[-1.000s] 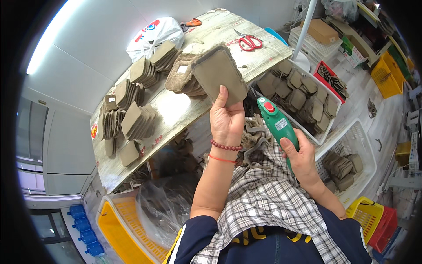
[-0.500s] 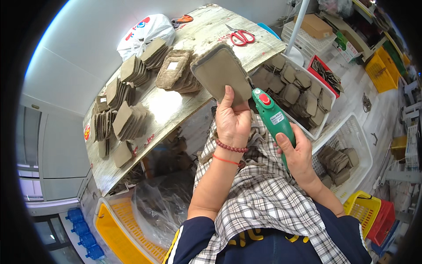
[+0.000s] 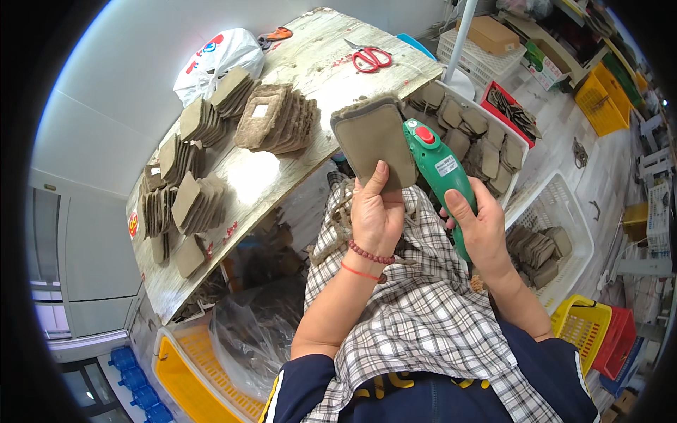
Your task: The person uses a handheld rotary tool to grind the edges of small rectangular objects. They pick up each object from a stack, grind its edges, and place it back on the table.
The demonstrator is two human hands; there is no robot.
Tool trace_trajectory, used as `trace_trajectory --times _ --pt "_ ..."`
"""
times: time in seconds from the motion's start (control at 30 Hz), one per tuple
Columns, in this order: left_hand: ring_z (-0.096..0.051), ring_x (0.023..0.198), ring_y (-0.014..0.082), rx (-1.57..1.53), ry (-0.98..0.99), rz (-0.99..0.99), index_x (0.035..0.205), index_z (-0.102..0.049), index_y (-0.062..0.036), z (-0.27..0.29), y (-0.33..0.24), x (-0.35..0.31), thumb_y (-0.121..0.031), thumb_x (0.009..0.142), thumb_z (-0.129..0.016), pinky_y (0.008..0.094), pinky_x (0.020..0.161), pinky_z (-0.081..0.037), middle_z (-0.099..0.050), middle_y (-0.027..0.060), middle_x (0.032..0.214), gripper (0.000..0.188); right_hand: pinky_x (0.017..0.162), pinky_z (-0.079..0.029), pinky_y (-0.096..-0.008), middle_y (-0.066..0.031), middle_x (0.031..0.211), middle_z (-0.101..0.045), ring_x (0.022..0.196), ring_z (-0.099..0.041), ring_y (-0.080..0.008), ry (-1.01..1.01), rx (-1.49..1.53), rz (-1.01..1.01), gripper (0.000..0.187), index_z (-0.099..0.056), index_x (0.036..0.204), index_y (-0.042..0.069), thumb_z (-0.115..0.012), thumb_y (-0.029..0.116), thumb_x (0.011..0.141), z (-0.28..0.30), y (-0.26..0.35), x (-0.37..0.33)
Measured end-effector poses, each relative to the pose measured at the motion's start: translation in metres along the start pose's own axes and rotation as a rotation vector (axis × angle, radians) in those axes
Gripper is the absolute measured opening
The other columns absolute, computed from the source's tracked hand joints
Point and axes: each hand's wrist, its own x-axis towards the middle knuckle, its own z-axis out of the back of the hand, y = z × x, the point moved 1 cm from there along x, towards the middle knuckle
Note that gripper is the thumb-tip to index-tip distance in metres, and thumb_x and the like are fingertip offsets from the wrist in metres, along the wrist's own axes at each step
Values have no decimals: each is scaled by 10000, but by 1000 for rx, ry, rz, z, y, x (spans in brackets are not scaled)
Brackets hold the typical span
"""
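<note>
In my left hand (image 3: 379,215) is a brown fabric pad (image 3: 374,144) with rounded corners. The thumb lies on its face and the fingers are behind it. A fuzzy border shows along its upper edge. My right hand (image 3: 481,229) grips a green handheld electric cutter (image 3: 438,169) with a red button. The cutter's head is against the pad's right edge; its blade is hidden. Brown trimmed scraps (image 3: 330,243) lie on the checked apron (image 3: 416,317) over my lap.
On the table (image 3: 282,190) to the left stand several pad stacks (image 3: 278,123), red-handled scissors (image 3: 370,59) and a white plastic bag (image 3: 220,63). To the right are a white bin of pads (image 3: 486,141), a white basket (image 3: 557,211) and a red tray (image 3: 509,109). A yellow basket (image 3: 183,374) sits lower left.
The pad has come lower and turned more upright, with the cutter still at its right edge. The table and its stacks have shifted slightly left in the picture.
</note>
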Motion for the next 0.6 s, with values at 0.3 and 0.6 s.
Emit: trace_trajectory --times 0.3,0.6 --pt "-628 1029 205 290 102 14 1173 -556 0 6 -36 0 29 882 -598 347 910 -509 -640 101 1137 295 574 -431 -217 -9 749 -579 617 -504 -58 103 6 -52 407 -587 1064 0 -638 374 913 33 1 4" --pt "-662 940 202 618 98 74 1150 -569 28 16 -78 5 57 853 -616 338 821 -549 -665 127 1055 302 583 -443 -219 -10 754 -594 635 -519 -55 222 -130 -69 445 -589 1109 0 -656 384 896 54 -8 4"
